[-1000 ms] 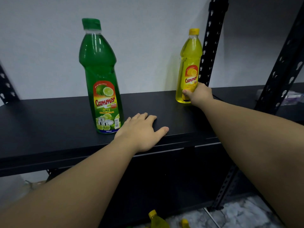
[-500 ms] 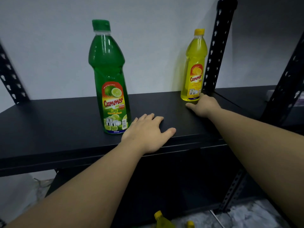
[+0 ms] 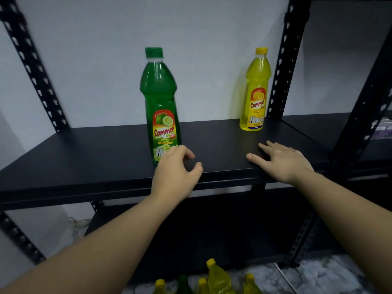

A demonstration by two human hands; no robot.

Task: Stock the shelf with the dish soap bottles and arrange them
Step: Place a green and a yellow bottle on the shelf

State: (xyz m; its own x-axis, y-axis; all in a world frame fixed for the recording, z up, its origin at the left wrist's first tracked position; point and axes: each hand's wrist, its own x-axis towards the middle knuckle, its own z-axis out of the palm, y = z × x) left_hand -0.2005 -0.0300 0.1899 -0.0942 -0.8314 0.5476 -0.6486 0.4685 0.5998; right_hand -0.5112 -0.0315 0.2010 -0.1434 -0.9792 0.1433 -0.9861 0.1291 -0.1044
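A tall green dish soap bottle point(image 3: 160, 102) stands upright near the middle of the black shelf point(image 3: 95, 149). A smaller yellow dish soap bottle point(image 3: 255, 92) stands upright at the back right, beside the right post. My left hand point(image 3: 177, 170) hovers at the shelf's front edge with fingers loosely curled, just in front of the green bottle's base, holding nothing. My right hand point(image 3: 280, 159) lies flat on the shelf with straight fingers, well in front of the yellow bottle and apart from it.
Black perforated posts point(image 3: 284, 60) frame the shelf unit against a white wall. A lower shelf point(image 3: 212, 230) sits beneath. Several yellow and green bottles point(image 3: 216, 279) stand on the marbled floor below. Another shelf unit point(image 3: 360, 128) adjoins on the right.
My right hand has let go of the yellow bottle and drawn back toward the front edge. My left hand's fingers have curled and lifted slightly. The view has pulled back and tilted down.
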